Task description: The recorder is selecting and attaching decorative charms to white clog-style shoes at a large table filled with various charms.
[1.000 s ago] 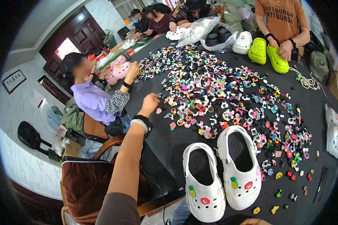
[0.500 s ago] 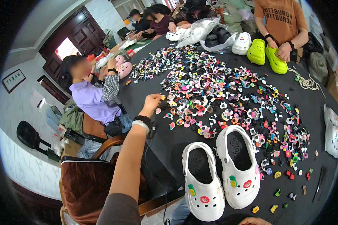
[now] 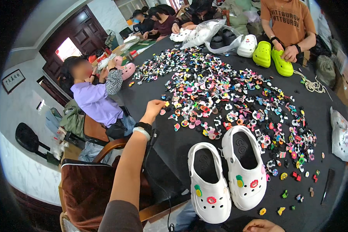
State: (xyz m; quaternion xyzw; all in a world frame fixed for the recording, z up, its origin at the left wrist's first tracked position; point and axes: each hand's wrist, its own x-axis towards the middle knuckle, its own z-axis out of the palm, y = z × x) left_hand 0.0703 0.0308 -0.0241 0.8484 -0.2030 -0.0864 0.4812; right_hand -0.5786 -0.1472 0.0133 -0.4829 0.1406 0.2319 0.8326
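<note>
My left arm reaches out to the left edge of the charm pile (image 3: 205,81). Thumb and fingers of my left hand (image 3: 154,108) pinch a small yellow shoe charm (image 3: 166,103). Close in front of me stand two white clogs, a left one (image 3: 210,208) and a right one (image 3: 248,197), toes toward me. Each bears a green-and-yellow pineapple charm (image 3: 239,181) and a red charm (image 3: 254,183). My right hand (image 3: 263,226) shows only in part at the lower edge, beside the right clog's toe; its fingertips are mostly cut off.
Loose charms, among them a yellow flower (image 3: 262,211), lie right of the clogs. A dark strip (image 3: 328,186) and a plastic bag (image 3: 341,135) sit at the right edge. Across the table a person handles lime-green clogs (image 3: 282,63); another at left holds pink clogs (image 3: 127,70).
My left hand stays at the pile's edge, shifted only slightly, with the yellow charm at its fingertips. My right hand has come a little further into view. The whole view has shifted slightly.
</note>
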